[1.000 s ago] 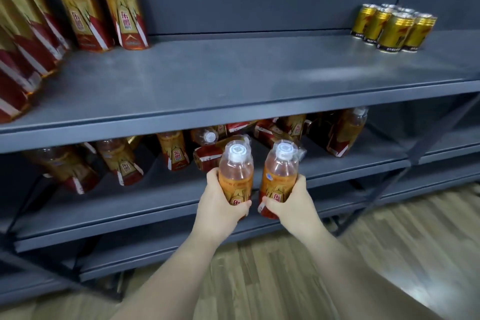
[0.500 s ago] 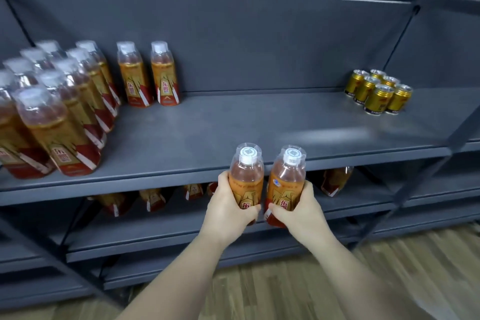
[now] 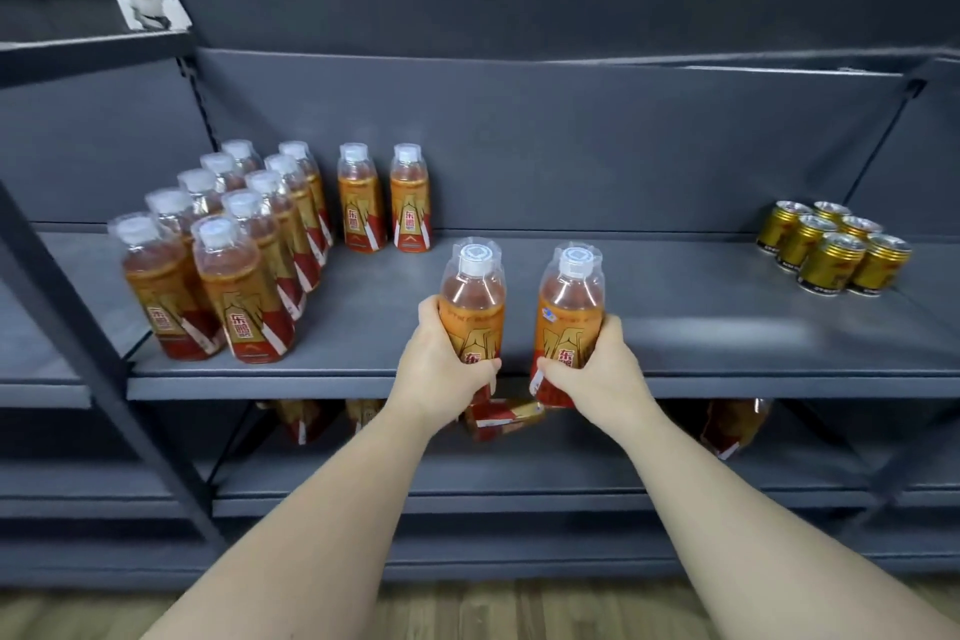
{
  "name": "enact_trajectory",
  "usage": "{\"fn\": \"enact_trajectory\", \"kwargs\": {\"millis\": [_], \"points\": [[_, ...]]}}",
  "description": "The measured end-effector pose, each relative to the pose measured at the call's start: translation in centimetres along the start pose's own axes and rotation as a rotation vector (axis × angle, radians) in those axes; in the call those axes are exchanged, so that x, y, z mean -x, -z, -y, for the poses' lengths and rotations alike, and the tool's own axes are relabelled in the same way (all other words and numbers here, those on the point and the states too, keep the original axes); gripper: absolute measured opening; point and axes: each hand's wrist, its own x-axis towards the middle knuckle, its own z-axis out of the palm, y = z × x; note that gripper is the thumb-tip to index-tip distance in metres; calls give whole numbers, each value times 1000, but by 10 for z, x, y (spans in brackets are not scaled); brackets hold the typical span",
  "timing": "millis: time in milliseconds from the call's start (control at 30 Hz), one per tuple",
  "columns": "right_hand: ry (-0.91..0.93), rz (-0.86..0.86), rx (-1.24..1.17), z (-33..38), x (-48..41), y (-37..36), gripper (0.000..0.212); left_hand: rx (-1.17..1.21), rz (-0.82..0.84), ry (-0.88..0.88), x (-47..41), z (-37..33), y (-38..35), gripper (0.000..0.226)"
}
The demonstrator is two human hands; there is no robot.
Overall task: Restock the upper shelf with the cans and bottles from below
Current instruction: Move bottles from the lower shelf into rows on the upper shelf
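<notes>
Upper shelf [image 3: 701, 317]: wide bare stretch mid-span, between bottle cluster [image 3: 234, 250] at left and cans [image 3: 834, 252] far right. Back pair of bottles [image 3: 384, 203] stands near rear wall.
Lower shelf [image 3: 571, 478]: lying bottles [image 3: 501, 418], partly hidden under upper shelf's lip.
Left hand [image 3: 441, 374] wraps left bottle [image 3: 471, 307]; right hand [image 3: 597, 374] wraps right bottle [image 3: 569, 312]. Both upright, apart, at front edge, bases overlapping lip.

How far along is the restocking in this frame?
Done: a block of bottles, two more bottles beside it and a cluster of gold cans stand on the upper shelf. In hand: the left hand grips one bottle and the right hand another bottle, at the shelf's front edge, not yet set down. Left: several bottles lie on the lower shelf.
</notes>
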Motion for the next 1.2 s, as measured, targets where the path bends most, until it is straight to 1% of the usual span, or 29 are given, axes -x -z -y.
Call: {"fn": "enact_trajectory", "kwargs": {"millis": [267,667,1033,1200], "points": [[67,48,-15,21,-15,-11,72,-19,-128,6,-6,-7,17,81],[82,117,-24,21,-32,-25,71,-70,-176,66,-18,0,26,80],[66,150,-53,51,-93,-75,74,-17,-226,73,-96,31,61,86],[48,145,-58,67,-129,-110,73,15,-240,60,-138,49,84,83]]}}
